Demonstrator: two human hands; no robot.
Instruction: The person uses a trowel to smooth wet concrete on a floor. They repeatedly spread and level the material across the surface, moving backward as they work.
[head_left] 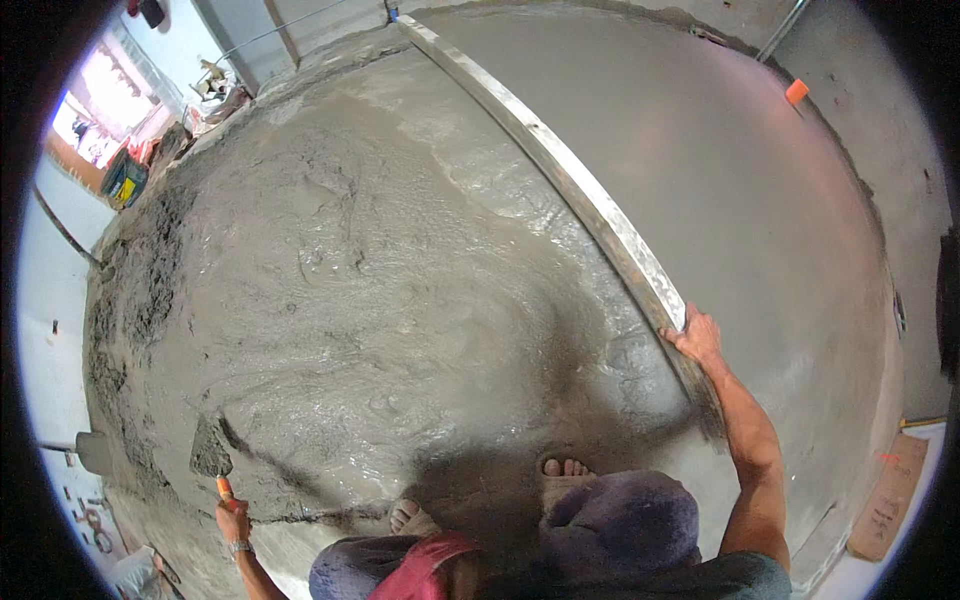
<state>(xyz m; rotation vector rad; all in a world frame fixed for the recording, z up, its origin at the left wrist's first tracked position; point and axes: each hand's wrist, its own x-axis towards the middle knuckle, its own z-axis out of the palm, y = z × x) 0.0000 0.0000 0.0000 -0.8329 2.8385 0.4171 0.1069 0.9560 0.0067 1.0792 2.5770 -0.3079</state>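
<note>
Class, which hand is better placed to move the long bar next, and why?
Probably the right hand: it grips the long bar near its closer end, while the left hand holds a trowel well away.

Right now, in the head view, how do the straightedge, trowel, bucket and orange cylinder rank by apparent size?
1. Straightedge: by far the largest.
2. Trowel and bucket: too alike to rank; the bucket stands farther off.
3. Orange cylinder: smallest.

In the right hand (697,334), a bar (588,190), smooth-topped, metal-looking; left of that grip, wet cement (380,270), glossy and rippled; right, smooth, duller floor (720,180); in the left hand (233,521), a trowel (211,452), rough with caking.
</note>
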